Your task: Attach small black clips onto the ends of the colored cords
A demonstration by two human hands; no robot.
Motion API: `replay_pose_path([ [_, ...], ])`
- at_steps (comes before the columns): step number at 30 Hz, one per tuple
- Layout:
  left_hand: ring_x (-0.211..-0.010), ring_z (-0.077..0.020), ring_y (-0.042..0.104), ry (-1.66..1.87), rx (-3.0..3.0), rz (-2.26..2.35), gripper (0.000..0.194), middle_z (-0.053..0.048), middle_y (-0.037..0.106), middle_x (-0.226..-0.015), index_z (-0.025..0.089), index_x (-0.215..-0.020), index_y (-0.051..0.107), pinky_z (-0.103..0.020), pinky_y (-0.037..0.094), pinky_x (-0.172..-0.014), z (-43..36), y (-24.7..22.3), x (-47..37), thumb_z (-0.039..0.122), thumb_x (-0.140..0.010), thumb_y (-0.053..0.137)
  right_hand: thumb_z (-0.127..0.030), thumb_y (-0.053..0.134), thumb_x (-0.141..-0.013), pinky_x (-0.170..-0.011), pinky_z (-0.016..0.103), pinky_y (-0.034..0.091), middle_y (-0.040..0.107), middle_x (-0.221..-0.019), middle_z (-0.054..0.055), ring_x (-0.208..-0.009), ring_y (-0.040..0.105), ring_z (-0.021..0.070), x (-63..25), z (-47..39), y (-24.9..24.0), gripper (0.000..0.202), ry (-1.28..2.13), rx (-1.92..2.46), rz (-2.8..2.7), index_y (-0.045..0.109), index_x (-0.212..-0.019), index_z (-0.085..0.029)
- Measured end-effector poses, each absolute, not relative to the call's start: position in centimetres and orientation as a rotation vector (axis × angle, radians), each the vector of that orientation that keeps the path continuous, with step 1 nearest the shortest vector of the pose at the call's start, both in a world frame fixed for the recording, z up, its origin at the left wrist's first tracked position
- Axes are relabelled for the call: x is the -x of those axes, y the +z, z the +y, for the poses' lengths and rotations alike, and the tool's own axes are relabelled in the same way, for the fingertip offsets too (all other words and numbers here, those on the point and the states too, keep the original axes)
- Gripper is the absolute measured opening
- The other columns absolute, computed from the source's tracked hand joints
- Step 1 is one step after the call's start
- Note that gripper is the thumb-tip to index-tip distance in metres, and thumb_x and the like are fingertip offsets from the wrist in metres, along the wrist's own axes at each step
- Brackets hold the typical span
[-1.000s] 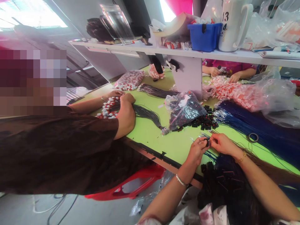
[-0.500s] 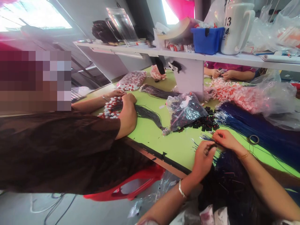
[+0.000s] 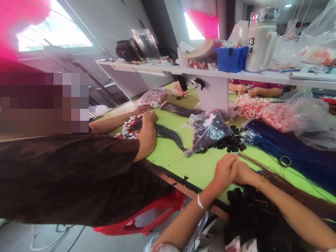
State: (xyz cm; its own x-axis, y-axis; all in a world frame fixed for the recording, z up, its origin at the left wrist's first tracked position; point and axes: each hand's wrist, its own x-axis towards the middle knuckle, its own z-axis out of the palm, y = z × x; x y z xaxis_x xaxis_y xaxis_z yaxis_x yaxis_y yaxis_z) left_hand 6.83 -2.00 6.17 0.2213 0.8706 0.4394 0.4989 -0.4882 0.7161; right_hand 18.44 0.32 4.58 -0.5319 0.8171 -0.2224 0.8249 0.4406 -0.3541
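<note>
My left hand (image 3: 226,170), with a silvery bracelet at the wrist, has its fingers curled and meets my right hand (image 3: 243,172) above the table's front edge. Motion blur covers the left fingers, and whatever lies between the hands is hidden. Below them a dark heap with black connector pieces (image 3: 252,210) hangs at my lap. Just beyond the hands are loose black connectors (image 3: 235,140) beside a clear bag of dark parts (image 3: 211,129). Brown wires (image 3: 286,182) and a thick bundle of dark blue wires (image 3: 291,150) run off to the right.
A co-worker's arm (image 3: 147,140) reaches over the green table (image 3: 168,154) at left, by red-and-white connectors. A roll of tape (image 3: 285,161) lies on the blue wires. The shelf (image 3: 204,70) holds a blue bin (image 3: 231,58) and a white mug (image 3: 259,49).
My hands have come together, and the blue wire ends that were near them no longer show there. Brown wires now show beside my right hand. The view has tilted up slightly.
</note>
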Motion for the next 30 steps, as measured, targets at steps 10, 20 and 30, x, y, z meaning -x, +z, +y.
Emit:
replay_pose_path([
  [10,-0.074,-0.015,0.054,0.843,-2.015,1.716,0.013,-0.003,0.057,-0.086,0.019,-0.086,0.059,-0.027,0.042,-0.07,6.5,2.3,-5.3,0.013,-0.074,0.059,-0.014,0.045,-0.081,-0.058,0.024,0.028,0.063,-0.072,0.005,-0.063,0.052,0.0133,-19.7,0.4,5.0,0.013,-0.826,-1.502,2.762,0.058,-0.083,-0.015],
  [20,-0.067,-0.0109,0.062,1.468,-1.036,1.286,0.029,-0.008,0.061,-0.104,0.015,-0.082,0.055,-0.024,0.048,-0.06,3.0,1.8,-1.0,0.043,-0.076,0.062,-0.021,0.05,-0.077,-0.053,0.019,0.032,0.051,-0.061,-0.004,-0.056,0.042,0.0086,-19.6,1.2,3.3,0.009,-1.735,-1.577,2.741,0.055,-0.073,-0.015],
  [30,-0.087,-0.0159,0.066,1.286,-0.533,0.899,0.038,0.0,0.056,-0.084,0.019,-0.104,0.059,-0.027,0.052,-0.083,-0.8,3.6,-2.0,0.02,-0.069,0.073,-0.04,0.054,-0.081,-0.052,0.021,0.035,0.051,-0.065,-0.002,-0.055,0.042,0.0093,-18.9,0.8,5.4,0.023,-2.168,-1.777,2.746,0.055,-0.079,-0.017],
])
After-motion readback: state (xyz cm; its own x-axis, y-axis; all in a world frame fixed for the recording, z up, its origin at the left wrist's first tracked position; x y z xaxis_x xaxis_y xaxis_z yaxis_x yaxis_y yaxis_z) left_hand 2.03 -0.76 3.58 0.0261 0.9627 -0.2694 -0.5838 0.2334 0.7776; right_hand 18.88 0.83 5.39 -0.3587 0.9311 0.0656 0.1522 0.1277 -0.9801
